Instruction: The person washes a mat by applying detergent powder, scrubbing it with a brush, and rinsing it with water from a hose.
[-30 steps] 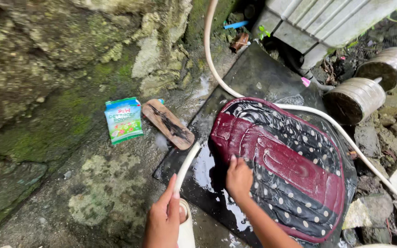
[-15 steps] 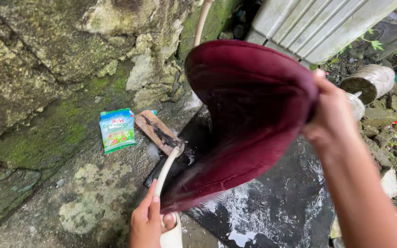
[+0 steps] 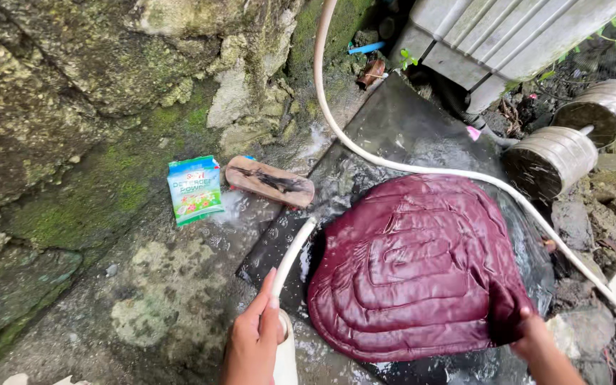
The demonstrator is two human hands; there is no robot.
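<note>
Wet dark slab (image 3: 393,128), mossy rock wall (image 3: 73,85), rubble (image 3: 607,214)

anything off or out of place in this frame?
Mostly wet, nothing broken. Water is pooled and running over the dark slab around the maroon quilted mat, whose near-right corner is folded up in the right hand. The left hand grips the white hose. The detergent packet lies on damp ground.
</note>
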